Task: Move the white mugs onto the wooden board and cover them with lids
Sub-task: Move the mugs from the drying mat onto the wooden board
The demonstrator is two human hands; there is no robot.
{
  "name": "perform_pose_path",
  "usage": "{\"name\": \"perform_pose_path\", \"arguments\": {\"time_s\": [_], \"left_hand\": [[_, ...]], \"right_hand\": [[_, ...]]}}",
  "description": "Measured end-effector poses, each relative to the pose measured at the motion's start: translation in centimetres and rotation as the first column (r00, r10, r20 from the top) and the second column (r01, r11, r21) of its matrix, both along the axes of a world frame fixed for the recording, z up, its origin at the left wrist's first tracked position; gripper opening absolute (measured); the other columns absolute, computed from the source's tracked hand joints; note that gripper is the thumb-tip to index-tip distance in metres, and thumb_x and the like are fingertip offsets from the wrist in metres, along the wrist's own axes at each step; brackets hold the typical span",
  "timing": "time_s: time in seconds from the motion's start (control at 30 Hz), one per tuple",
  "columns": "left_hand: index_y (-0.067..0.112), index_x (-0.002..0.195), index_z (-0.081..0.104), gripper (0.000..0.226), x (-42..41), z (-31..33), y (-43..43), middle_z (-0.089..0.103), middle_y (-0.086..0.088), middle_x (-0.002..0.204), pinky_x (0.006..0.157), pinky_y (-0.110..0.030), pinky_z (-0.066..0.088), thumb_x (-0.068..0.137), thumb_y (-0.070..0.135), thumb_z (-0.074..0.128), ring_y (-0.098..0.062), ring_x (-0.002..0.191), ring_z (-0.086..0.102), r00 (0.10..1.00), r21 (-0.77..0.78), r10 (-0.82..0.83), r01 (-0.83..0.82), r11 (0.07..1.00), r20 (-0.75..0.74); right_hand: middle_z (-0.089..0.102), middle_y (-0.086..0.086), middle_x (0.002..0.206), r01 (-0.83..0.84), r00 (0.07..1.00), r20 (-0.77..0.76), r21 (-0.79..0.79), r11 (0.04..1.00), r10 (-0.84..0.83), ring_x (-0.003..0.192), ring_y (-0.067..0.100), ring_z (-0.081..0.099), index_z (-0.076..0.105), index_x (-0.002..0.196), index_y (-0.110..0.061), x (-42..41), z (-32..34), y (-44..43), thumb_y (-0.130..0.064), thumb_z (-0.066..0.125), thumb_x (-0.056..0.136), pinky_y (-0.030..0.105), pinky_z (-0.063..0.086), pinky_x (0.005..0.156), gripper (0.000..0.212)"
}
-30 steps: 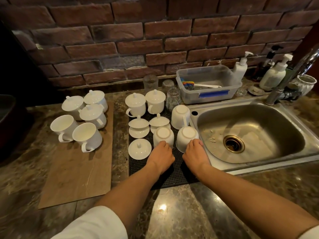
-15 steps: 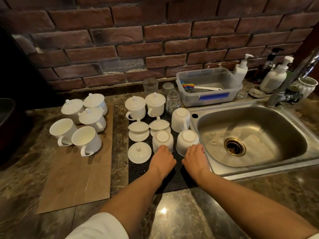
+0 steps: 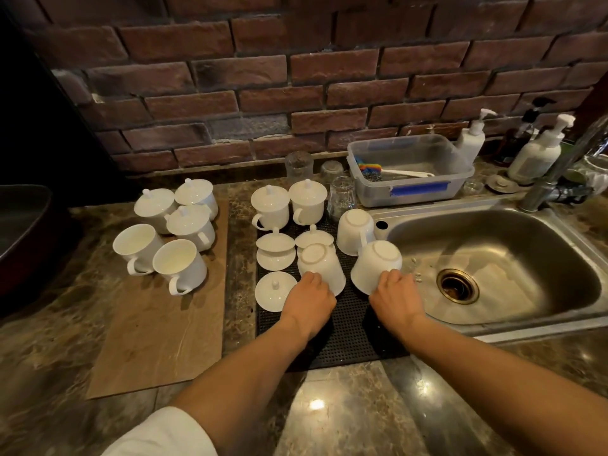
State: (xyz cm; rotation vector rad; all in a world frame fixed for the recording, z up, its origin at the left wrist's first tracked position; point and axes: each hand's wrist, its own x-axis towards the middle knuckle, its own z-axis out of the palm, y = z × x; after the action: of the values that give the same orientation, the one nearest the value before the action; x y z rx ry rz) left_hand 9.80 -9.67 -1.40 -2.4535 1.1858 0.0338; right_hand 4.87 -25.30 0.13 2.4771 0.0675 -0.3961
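Observation:
My left hand grips an upside-down white mug, tipped off the black mat. My right hand grips a second inverted white mug, also tilted up. A third inverted mug stands behind them. Loose lids lie on the mat: one beside my left hand, a stacked pair, another. Two lidded mugs stand at the mat's back. The wooden board at left carries three lidded mugs and two open mugs.
A steel sink lies right of the mat, with a tap behind it. A clear plastic tub, upturned glasses and pump bottles line the brick wall. A dark pan sits far left.
Both hands closed on the two front inverted mugs and tipped them up off the mat; the camera leaned in closer.

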Motion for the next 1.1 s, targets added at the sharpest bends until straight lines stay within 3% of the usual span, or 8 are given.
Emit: {"name": "perform_pose_path", "arguments": {"time_s": [0.23,0.4,0.5,0.57,0.7,0.83,0.97,1.1], "left_hand": [[0.01,0.102,0.06,0.015,-0.4,2.4,0.3,0.059,-0.009,0.104,0.087,-0.035,0.031,0.094,0.018,0.049,-0.027,0.1,0.048,0.992,-0.333,0.111,-0.126,0.934,-0.066],[0.01,0.095,0.065,0.026,-0.7,5.5,2.5,0.06,-0.008,0.096,0.08,-0.033,0.033,0.09,0.036,0.059,-0.025,0.092,0.053,0.939,-0.638,0.222,-0.342,0.69,-0.263],[0.016,0.083,0.065,0.022,-0.9,7.4,5.3,0.056,0.0,0.084,0.067,-0.025,0.034,0.083,0.038,0.068,-0.016,0.081,0.052,0.844,-0.739,0.232,-0.535,0.409,-0.483],[0.02,0.076,0.062,0.019,-1.1,8.3,7.6,0.054,0.007,0.075,0.057,-0.019,0.029,0.082,0.037,0.068,-0.008,0.071,0.049,0.781,-0.728,0.242,-0.625,0.282,-0.576],[0.017,0.073,0.063,0.021,-2.2,9.2,12.9,0.06,0.003,0.069,0.059,-0.027,0.038,0.085,0.034,0.067,-0.011,0.065,0.052,0.661,-0.667,0.177,-0.745,0.034,-0.729],[0.006,0.073,0.065,0.027,-3.9,9.7,18.2,0.058,-0.002,0.066,0.064,-0.033,0.04,0.088,0.028,0.065,-0.014,0.064,0.05,0.608,-0.612,0.08,-0.773,-0.166,-0.79],[0.005,0.07,0.065,0.029,-5.3,9.7,23.2,0.053,-0.003,0.06,0.063,-0.033,0.039,0.09,0.027,0.062,-0.014,0.059,0.048,0.599,-0.587,0.075,-0.739,-0.329,-0.797],[-0.003,0.082,0.066,0.032,-5.9,8.9,27.8,0.052,-0.01,0.066,0.064,-0.038,0.038,0.092,0.026,0.058,-0.017,0.061,0.046,0.573,-0.53,0.069,-0.696,-0.484,-0.816]], "right_hand": [[0.062,0.013,0.112,0.097,0.985,0.132,0.127,0.987,-0.113,0.1,0.028,0.059,0.061,0.114,-0.013,0.2,4.7,-2.4,-0.017,0.039,0.096,0.036,0.045,0.078,0.029],[0.065,0.013,0.111,0.23,0.936,0.155,0.41,0.883,-0.316,0.099,0.029,0.061,0.061,0.113,-0.014,0.4,8.8,-3.7,-0.038,0.044,0.095,0.036,0.047,0.079,0.035],[0.068,0.012,0.103,0.317,0.895,0.071,0.592,0.741,-0.44,0.091,0.028,0.061,0.066,0.103,-0.011,0.5,10.8,-3.2,-0.046,0.049,0.093,0.033,0.046,0.073,0.04],[0.068,0.011,0.093,0.357,0.869,-0.003,0.697,0.622,-0.495,0.085,0.027,0.062,0.069,0.096,-0.009,0.5,11.9,-2.5,-0.047,0.051,0.092,0.033,0.046,0.072,0.041],[0.068,0.013,0.073,0.45,0.767,-0.328,0.887,0.099,-0.552,0.06,0.021,0.058,0.068,0.089,-0.005,-0.4,13.0,0.1,-0.04,0.054,0.093,0.032,0.044,0.056,0.038],[0.068,0.012,0.066,0.464,0.716,-0.525,0.85,-0.249,-0.461,0.054,0.017,0.057,0.064,0.091,-0.005,-1.2,12.5,4.1,-0.04,0.05,0.092,0.029,0.04,0.054,0.037],[0.066,0.011,0.062,0.461,0.717,-0.619,0.766,-0.449,-0.32,0.051,0.017,0.056,0.057,0.079,-0.012,-1.6,11.0,8.9,-0.042,0.047,0.092,0.028,0.04,0.053,0.035],[0.068,0.014,0.066,0.442,0.742,-0.629,0.72,-0.535,-0.234,0.052,0.017,0.056,0.057,0.072,-0.014,-1.6,9.2,13.7,-0.054,0.049,0.089,0.026,0.041,0.05,0.045]]}}
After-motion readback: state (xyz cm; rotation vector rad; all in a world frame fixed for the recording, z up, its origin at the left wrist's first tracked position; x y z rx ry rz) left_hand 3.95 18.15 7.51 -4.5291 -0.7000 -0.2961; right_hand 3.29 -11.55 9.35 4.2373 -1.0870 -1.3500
